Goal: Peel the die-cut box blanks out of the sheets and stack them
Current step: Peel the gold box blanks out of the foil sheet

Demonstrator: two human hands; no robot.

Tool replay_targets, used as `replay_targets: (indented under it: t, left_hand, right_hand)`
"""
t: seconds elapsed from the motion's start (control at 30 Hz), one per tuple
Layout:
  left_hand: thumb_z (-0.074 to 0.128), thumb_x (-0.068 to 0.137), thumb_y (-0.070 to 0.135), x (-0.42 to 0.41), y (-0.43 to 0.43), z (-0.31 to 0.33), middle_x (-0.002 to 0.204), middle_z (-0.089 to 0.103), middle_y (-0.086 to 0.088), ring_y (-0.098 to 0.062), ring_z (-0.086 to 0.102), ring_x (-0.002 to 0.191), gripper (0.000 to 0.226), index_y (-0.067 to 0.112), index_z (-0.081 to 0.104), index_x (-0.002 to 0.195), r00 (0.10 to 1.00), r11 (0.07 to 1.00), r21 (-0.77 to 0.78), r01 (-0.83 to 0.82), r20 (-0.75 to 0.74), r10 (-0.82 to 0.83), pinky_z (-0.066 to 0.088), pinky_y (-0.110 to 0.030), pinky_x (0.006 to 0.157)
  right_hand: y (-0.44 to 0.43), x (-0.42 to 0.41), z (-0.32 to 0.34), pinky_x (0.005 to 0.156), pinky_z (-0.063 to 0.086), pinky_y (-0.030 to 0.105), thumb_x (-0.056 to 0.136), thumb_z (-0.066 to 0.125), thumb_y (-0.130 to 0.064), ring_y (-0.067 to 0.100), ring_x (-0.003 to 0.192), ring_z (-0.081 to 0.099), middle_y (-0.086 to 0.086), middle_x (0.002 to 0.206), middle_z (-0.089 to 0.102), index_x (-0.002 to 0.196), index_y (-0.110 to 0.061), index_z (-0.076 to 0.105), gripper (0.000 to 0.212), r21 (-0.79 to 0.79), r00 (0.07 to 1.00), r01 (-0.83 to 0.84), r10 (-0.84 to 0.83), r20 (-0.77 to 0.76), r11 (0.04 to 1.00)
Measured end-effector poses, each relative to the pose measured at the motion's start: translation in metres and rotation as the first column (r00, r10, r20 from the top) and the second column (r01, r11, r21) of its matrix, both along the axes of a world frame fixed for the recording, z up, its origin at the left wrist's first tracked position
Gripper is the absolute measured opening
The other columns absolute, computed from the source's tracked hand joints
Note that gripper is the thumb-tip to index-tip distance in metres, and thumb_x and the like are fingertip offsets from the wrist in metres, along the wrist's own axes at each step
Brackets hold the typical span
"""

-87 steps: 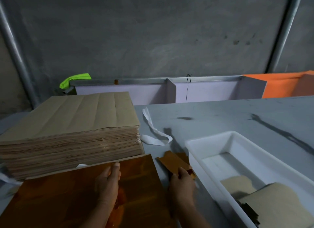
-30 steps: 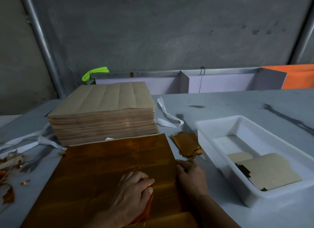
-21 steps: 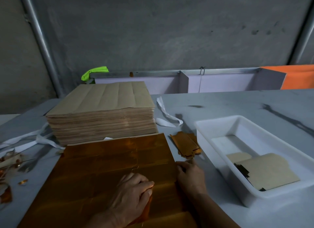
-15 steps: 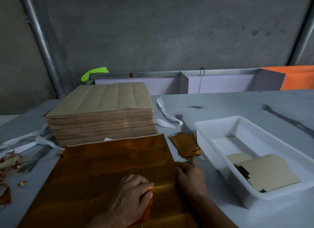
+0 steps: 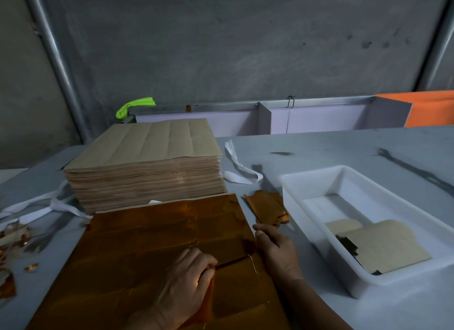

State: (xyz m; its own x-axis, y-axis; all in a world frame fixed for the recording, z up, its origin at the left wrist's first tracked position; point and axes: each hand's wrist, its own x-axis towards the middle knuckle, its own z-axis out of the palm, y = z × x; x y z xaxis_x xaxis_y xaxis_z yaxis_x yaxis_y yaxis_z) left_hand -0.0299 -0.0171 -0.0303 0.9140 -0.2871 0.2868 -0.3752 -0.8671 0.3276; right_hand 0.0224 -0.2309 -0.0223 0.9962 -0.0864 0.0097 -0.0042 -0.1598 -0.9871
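Observation:
A shiny copper-coloured die-cut sheet [image 5: 152, 241] lies flat at the table's near edge. My left hand [image 5: 184, 283] rests on its lower middle with curled fingers that grip a partly lifted blank in the sheet. My right hand [image 5: 277, 251] lies at the sheet's right edge, fingers curled on that edge. A small pile of peeled copper blanks [image 5: 267, 206] sits just right of the sheet. Behind the sheet stands a tall stack of sheets [image 5: 147, 162], brown side up.
A white plastic tray [image 5: 319, 179] on the right holds a few brown-backed pieces [image 5: 383, 246]. White strapping strips [image 5: 240, 167] lie by the stack and at the left. Copper scraps [image 5: 14, 241] litter the far left. Partitioned bins [image 5: 270, 118] line the back wall.
Since 2.9 s ago the view has pulled back and both hands have moved down the sheet. Over the last second the hands barely move; a cut line has opened slightly by my left fingers.

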Motion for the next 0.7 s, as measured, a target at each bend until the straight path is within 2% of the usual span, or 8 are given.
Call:
replay_targets:
  t: [0.1, 0.2, 0.3, 0.4, 0.47, 0.53, 0.57, 0.7]
  left_hand:
    - [0.036, 0.102, 0.037, 0.0, 0.0, 0.0, 0.109, 0.038, 0.02, 0.01, 0.032, 0.1, 0.029, 0.035, 0.051, 0.126, 1.0, 1.0, 0.007, 0.003, 0.003, -0.003, 0.027, -0.004, 0.08]
    - [0.035, 0.102, 0.037, -0.001, -0.001, -0.001, 0.109, 0.038, 0.019, 0.008, 0.035, 0.1, 0.029, 0.034, 0.052, 0.125, 1.0, 1.0, 0.003, 0.005, 0.013, -0.005, 0.026, -0.004, 0.08]
    - [0.039, 0.101, 0.034, -0.001, -0.002, 0.0, 0.107, 0.042, 0.017, 0.004, 0.038, 0.098, 0.027, 0.03, 0.057, 0.121, 0.999, 1.0, -0.018, 0.002, 0.044, -0.001, 0.028, -0.006, 0.079]
    - [0.035, 0.1, 0.036, -0.004, -0.003, 0.001, 0.104, 0.047, 0.014, 0.0, 0.042, 0.096, 0.031, 0.027, 0.061, 0.116, 0.998, 1.0, -0.015, 0.01, 0.068, -0.009, 0.031, -0.01, 0.079]
    - [0.03, 0.098, 0.039, -0.005, -0.004, 0.003, 0.103, 0.047, 0.014, 0.001, 0.042, 0.096, 0.036, 0.028, 0.06, 0.114, 0.998, 1.0, -0.015, 0.011, 0.062, -0.01, 0.032, -0.01, 0.08]
    - [0.034, 0.099, 0.038, -0.005, -0.004, 0.006, 0.105, 0.043, 0.018, 0.005, 0.038, 0.097, 0.029, 0.032, 0.056, 0.117, 1.0, 1.0, -0.002, 0.003, 0.028, -0.003, 0.03, -0.008, 0.081]
    - [0.036, 0.1, 0.038, -0.006, -0.004, 0.007, 0.106, 0.04, 0.019, 0.008, 0.035, 0.097, 0.025, 0.034, 0.054, 0.118, 1.0, 1.0, 0.006, -0.005, 0.01, 0.005, 0.029, -0.007, 0.08]
    - [0.039, 0.099, 0.039, -0.006, -0.004, 0.018, 0.111, 0.037, 0.023, 0.011, 0.032, 0.102, 0.023, 0.041, 0.047, 0.121, 0.997, 1.0, 0.023, -0.014, -0.082, 0.016, 0.03, -0.006, 0.085]
  right_hand:
    - [-0.002, -0.002, 0.0, 0.082, 0.055, 0.042, 0.098, 0.056, -0.031, 0.021, 0.088, 0.068, -0.001, 0.082, 0.074, 0.079, -0.029, 0.078, 0.029, 0.081, 1.0, 0.001, 0.0, -0.017, 0.997]
    - [-0.001, -0.004, -0.002, 0.088, 0.054, 0.052, 0.094, 0.063, -0.038, 0.038, 0.089, 0.066, 0.018, 0.089, 0.071, 0.084, -0.004, 0.075, 0.038, 0.142, 0.999, -0.036, 0.039, -0.017, 0.989]
    - [-0.003, -0.005, -0.002, 0.071, 0.055, 0.04, 0.083, 0.072, -0.045, 0.032, 0.087, 0.063, 0.017, 0.106, 0.061, 0.088, 0.011, 0.062, 0.057, 0.15, 0.985, -0.17, 0.173, -0.012, 0.974]
    - [-0.006, -0.008, 0.001, 0.069, 0.048, 0.023, 0.088, 0.071, -0.028, 0.012, 0.088, 0.059, 0.001, 0.115, 0.054, 0.074, -0.004, 0.058, 0.03, -0.009, 0.938, -0.346, 0.345, -0.045, 0.938]
    - [-0.008, -0.008, 0.0, 0.072, 0.046, 0.013, 0.088, 0.072, -0.022, 0.004, 0.097, 0.056, -0.01, 0.122, 0.05, 0.073, -0.011, 0.063, 0.021, -0.113, 0.913, -0.408, 0.403, -0.069, 0.906]
    - [-0.008, -0.007, 0.001, 0.072, 0.046, 0.01, 0.086, 0.074, -0.019, 0.001, 0.098, 0.057, -0.014, 0.121, 0.05, 0.077, -0.016, 0.066, 0.012, -0.129, 0.901, -0.434, 0.428, -0.074, 0.892]
    - [-0.008, -0.007, 0.002, 0.077, 0.048, 0.013, 0.085, 0.075, -0.019, 0.001, 0.099, 0.057, -0.016, 0.12, 0.051, 0.079, -0.018, 0.067, 0.011, -0.13, 0.891, -0.454, 0.448, -0.078, 0.881]
    - [-0.007, -0.008, 0.003, 0.106, 0.044, 0.045, 0.085, 0.076, -0.021, 0.016, 0.122, 0.046, -0.012, 0.132, 0.045, 0.066, -0.028, 0.07, 0.022, -0.242, 0.876, -0.481, 0.472, -0.097, 0.843]
